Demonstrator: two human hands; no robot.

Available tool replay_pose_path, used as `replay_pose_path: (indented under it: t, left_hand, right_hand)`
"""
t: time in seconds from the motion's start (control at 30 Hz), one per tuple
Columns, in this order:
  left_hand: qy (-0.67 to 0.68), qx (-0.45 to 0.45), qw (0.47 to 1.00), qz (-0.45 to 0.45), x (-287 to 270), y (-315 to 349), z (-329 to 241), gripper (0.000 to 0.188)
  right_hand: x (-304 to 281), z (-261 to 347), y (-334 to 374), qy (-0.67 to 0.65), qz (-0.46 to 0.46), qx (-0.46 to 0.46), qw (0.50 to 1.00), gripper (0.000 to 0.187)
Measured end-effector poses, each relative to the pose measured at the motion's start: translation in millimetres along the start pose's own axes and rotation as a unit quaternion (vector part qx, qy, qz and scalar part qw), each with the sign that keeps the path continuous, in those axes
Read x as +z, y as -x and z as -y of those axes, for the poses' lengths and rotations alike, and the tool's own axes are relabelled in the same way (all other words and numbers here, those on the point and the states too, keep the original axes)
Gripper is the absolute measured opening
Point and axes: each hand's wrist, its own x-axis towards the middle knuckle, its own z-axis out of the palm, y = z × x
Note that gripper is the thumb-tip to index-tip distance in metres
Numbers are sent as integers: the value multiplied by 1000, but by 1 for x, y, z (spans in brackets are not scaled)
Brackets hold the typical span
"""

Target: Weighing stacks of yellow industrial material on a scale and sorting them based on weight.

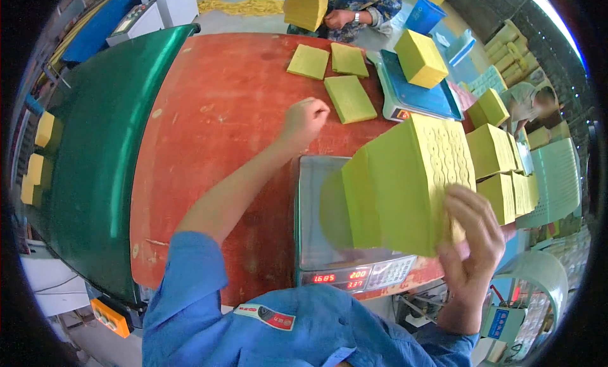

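A thick stack of yellow paper (392, 189) with punched patterns on one side is over the platform of the digital scale (323, 208). My right hand (472, 237) grips its right side, fingers slightly blurred. The stack hides much of the platform, and I cannot tell whether it touches it. My left hand (305, 121) is over the red table (209, 139), fingers curled in, with nothing visible in them. Nearest to it is a thin yellow paper pile (350, 99); two similar thin piles (308, 62) (349, 60) lie farther back.
A second scale (418, 91) bears another yellow stack (421, 58). More stacks (494, 151) stand at the right. Across the table a person's hand (339, 18) is beside a yellow stack (306, 12). A green conveyor belt (95, 132) runs along the left. A blue bucket (425, 15) stands at the back.
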Motion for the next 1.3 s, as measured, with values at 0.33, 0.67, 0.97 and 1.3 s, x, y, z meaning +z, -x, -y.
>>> replay_pose_path:
  t: [0.33,0.67,0.97,1.3]
  left_hand:
    - [-187,126,965,133,121,-56,46,20]
    - [-192,148,960,142,124,-60,44,9]
    - [-164,138,971,109,116,-75,42,7]
    - [-88,168,981,30,-61,9,4,9]
  right_hand:
    - [20,18,11,65,-7,54,996,41]
    - [27,16,11,21,-53,88,994,29]
    - [23,17,10,-23,-102,102,989,8]
    - [10,2,26,-97,-155,95,979,4]
